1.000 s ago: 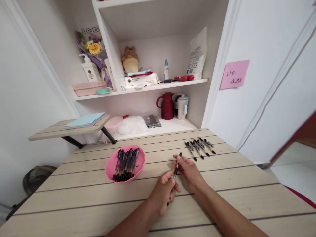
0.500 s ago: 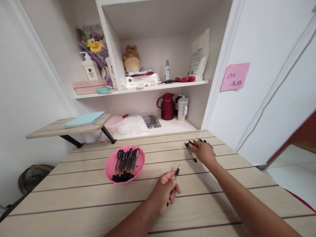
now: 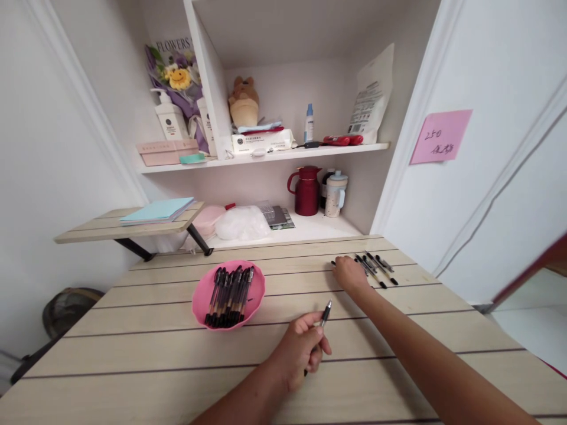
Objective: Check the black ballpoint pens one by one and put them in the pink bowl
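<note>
My left hand is closed round a pen. The pen's pointed metal tip sticks up past the fingers, and its dark other end shows below the palm. Farther back on the table, my right hand reaches down with its fingers curled together over a pen whose black end pokes out to the left; the hand hides most of it. Just right of that hand lie several loose black pens, side by side at a slant. A pink scalloped bowl on the left holds a bundle of black-capped pens.
A small raised wooden shelf with blue paper stands at the back left. Behind the table, a white cabinet holds a red jug, a pale cup and a white plastic bag. A pink note hangs on the right.
My right hand has shifted left across the pens, uncovering several on its right and covering the leftmost ones. My left hand keeps its pen, nearly still. The view has turned slightly left.
</note>
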Demonstrator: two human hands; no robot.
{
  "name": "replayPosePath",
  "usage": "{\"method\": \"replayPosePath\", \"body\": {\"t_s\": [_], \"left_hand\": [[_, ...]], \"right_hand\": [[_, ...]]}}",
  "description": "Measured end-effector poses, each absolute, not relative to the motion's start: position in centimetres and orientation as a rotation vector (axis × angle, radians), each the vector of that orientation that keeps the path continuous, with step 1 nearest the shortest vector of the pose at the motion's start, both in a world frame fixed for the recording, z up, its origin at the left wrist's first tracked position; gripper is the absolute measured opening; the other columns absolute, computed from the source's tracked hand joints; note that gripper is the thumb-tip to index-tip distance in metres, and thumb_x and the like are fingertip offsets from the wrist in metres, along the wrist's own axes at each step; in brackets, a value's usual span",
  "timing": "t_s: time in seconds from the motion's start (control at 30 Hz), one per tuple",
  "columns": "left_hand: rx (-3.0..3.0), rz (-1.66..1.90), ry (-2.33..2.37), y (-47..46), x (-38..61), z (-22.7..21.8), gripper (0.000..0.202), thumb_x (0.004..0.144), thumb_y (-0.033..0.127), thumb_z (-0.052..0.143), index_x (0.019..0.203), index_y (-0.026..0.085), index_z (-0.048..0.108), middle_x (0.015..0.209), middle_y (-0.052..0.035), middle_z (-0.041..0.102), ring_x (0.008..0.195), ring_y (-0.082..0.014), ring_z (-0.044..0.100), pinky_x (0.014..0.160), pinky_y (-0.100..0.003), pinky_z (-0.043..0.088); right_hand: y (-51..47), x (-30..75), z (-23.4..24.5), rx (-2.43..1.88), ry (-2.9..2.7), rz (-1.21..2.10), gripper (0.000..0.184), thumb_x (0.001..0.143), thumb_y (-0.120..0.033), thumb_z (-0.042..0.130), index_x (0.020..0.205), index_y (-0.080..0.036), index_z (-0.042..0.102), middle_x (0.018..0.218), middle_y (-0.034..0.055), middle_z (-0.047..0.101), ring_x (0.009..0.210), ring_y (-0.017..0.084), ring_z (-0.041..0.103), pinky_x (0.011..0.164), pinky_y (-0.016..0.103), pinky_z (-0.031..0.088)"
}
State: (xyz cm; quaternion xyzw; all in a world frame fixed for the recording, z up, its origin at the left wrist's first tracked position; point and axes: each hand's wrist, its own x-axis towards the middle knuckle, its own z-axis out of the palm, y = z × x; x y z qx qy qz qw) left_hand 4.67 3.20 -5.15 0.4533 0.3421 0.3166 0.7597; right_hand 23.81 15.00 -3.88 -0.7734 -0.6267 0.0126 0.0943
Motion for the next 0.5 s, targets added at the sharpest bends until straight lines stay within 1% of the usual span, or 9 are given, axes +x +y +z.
{"method": "replayPosePath", "body": {"t_s": [0.1,0.23,0.37,0.5], "left_hand": [[0.985,0.687,0.741,3.3,4.6,-5.2,0.049,0.072,0.033,0.054,0.117,0.014,0.047,0.057,0.0034,0.054,0.029,-0.0002,0.026,0.032,-0.018,0.011],[0.973,0.683,0.738,3.3,4.6,-5.2,0.052,0.071,0.036,0.056,0.117,0.014,0.047,0.057,0.0036,0.054,0.029,-0.0001,0.026,0.032,-0.018,0.011],[0.945,0.687,0.737,3.3,4.6,-5.3,0.052,0.07,0.037,0.058,0.115,0.013,0.047,0.057,0.0036,0.054,0.029,-0.0001,0.026,0.033,-0.018,0.01],[0.912,0.682,0.743,3.3,4.5,-5.2,0.046,0.071,0.034,0.057,0.111,0.014,0.048,0.058,0.0036,0.054,0.031,0.0,0.026,0.034,-0.018,0.009]], "right_hand": [[15.1,23.7,-4.0,-2.295,-1.88,0.02,0.026,0.082,-0.01,0.039,0.093,-0.005,0.062,0.098,0.0227,0.06,0.089,0.024,0.061,0.074,0.032,0.042],[14.9,24.1,-3.9,-2.294,-1.867,-0.001,0.025,0.082,-0.014,0.04,0.092,-0.007,0.062,0.099,0.0215,0.06,0.087,0.024,0.062,0.072,0.032,0.042],[14.0,25.4,-3.4,-2.316,-1.797,-0.016,0.027,0.083,-0.018,0.039,0.093,-0.012,0.063,0.096,0.0179,0.063,0.085,0.023,0.061,0.069,0.03,0.041],[12.4,27.1,-2.8,-2.348,-1.706,-0.021,0.032,0.084,-0.023,0.035,0.092,-0.016,0.065,0.09,0.0146,0.066,0.082,0.023,0.061,0.064,0.029,0.04]]}}
